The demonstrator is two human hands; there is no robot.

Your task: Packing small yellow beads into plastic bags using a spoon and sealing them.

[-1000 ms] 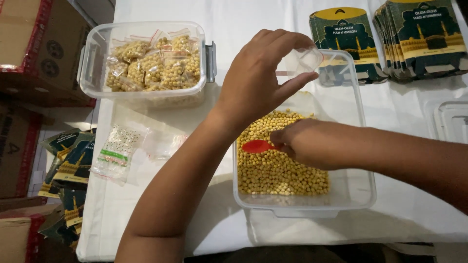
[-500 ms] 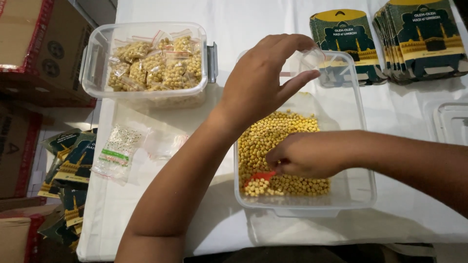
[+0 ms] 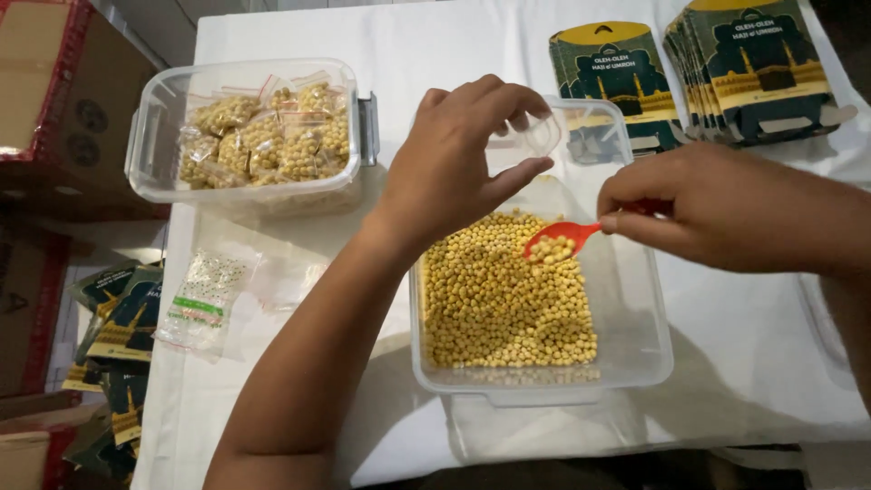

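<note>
Two bare hands work over a clear plastic tub (image 3: 635, 354) that sits near the front edge of the white-covered table (image 3: 753, 381) and is partly filled with small yellow beads (image 3: 499, 299). The right hand (image 3: 717, 213) pinches the handle of a small red spoon (image 3: 561, 240) between thumb and fingers — the bowl carries a few beads and hovers just above the heap inside the tub. The left hand (image 3: 458, 163) is raised over the tub's back half, its fingers curled round a small clear plastic bag (image 3: 526, 141), held open-mouthed just above and behind the spoon. Toward the back left corner stands a second clear tub (image 3: 150, 163), packed with filled bead bags (image 3: 263, 136). Beside it, at the left edge, lies a stack of empty zip bags (image 3: 204, 299). Along the back right edge — well apart from the hands — dark green printed cards (image 3: 708, 73) are fanned in rows.
</note>
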